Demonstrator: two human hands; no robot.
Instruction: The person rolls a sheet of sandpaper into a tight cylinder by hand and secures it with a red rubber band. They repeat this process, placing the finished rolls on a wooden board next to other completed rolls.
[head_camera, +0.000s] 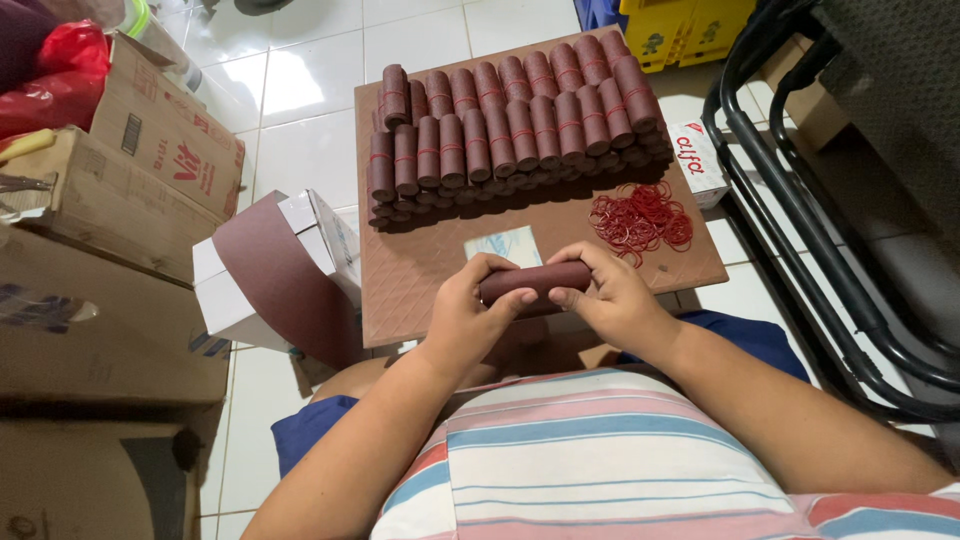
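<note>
Far left: stacked cardboard boxes (110, 210), brown, w/ a red plastic bag (62, 75) on top at the rear corner. Next right, on the white tiled floor (310, 70): a white carton (232, 300), open, w/ a wide maroon sandpaper strip (285, 275) draped out of it and curving down toward the seated person's knee.

Centre: brown quilted-pattern board (420, 270) lying flat on the floor. Far half of board carries stacked rolls (515, 125), maroon, each bound w/ red bands, laid side by side in approx. two rows, several layers deep. A pale card (500, 243) lies on the board just beyond the hands.

Left hand (468, 315): closed around the left end of a maroon sandpaper roll (535, 282), thumb on top, fingers wrapped under. The roll is held horizontal, above the near edge of the board, in front of the person's lap. Right hand (610, 295): closed on the roll's right end, fingertips curled over the top and front. Both grips firm; the roll spans btwn the two hands.

Right of hands: loose pile of red rubber bands (642, 218) on the board, near the right hand, not touching. Beyond it, a small white-and-red box (697, 160) at the board's right edge. Far right: black tubular chair frame (800, 220). Top right: yellow crates (685, 30), partly cut off.
</note>
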